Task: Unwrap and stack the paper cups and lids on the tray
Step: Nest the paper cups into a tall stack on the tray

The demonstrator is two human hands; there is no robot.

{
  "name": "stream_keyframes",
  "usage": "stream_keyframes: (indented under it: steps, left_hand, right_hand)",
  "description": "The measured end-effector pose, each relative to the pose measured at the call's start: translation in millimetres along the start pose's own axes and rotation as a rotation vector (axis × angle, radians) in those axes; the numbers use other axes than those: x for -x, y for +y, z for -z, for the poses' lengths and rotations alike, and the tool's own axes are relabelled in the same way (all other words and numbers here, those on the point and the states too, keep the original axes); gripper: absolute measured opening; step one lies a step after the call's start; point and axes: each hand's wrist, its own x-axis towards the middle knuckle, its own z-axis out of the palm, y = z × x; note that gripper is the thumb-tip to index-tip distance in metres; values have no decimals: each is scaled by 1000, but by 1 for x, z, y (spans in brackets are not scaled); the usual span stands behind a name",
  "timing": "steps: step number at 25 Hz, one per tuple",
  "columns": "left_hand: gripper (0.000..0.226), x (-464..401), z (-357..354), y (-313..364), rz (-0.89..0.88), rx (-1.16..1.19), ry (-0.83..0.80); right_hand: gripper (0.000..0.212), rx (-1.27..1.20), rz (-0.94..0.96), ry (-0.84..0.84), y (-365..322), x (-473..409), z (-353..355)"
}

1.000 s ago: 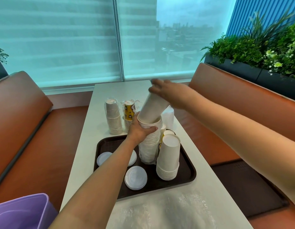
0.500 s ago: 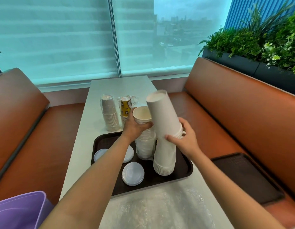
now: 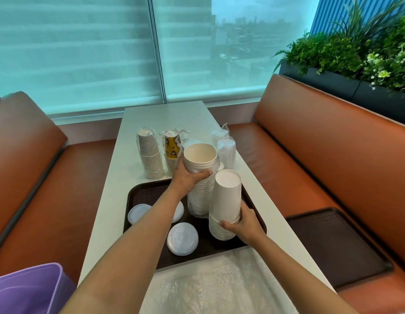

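A dark brown tray [image 3: 149,191] lies on the white table. On it stands an upright stack of white paper cups [image 3: 200,168], mouth up, its lower part still in clear wrap; my left hand [image 3: 188,177] grips it near the top. To its right an upside-down stack of white cups [image 3: 226,200] rests on the tray, and my right hand [image 3: 244,225] holds its lower part. Three white lids [image 3: 183,239] lie flat on the tray's left half.
Behind the tray stand wrapped cup stacks: white [image 3: 149,152], yellow-printed [image 3: 172,150], and wrapped lids [image 3: 226,150]. Crumpled clear plastic [image 3: 210,288] lies at the near table edge. A purple bin [image 3: 27,288] sits bottom left. A second dark tray [image 3: 335,241] lies on the right bench.
My right hand pulled an inverted batch of cups off the upright stack, carried it right and down, and set it onto the inverted stack on the tray. My left hand kept its grip.
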Motion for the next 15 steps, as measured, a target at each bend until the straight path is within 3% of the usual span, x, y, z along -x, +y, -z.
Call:
stream_keyframes:
  steps: [3,5,7,9,12,15]
  left_hand:
    - [88,3,-8,-10,32,50,30]
    - [87,1,-9,-11,9,45,60]
    - [88,-1,-9,-12,-11,43,71]
    - [94,-1,-6,-14,-38,36,75]
    - [102,1,4,-15,-48,11,69]
    - [112,0,19,-17,-31,-19,75]
  right_hand:
    - [86,-70,214,164,-10,5,10]
    - [62,-62,470,397,-41,3,27]
    - [43,97,683,444,-88,-11,43]
    - [41,244,665,220,-133,-30,50]
    - [71,314,319,-188,-167,-58,52]
    - [100,230,184,-288,-170,-82,47]
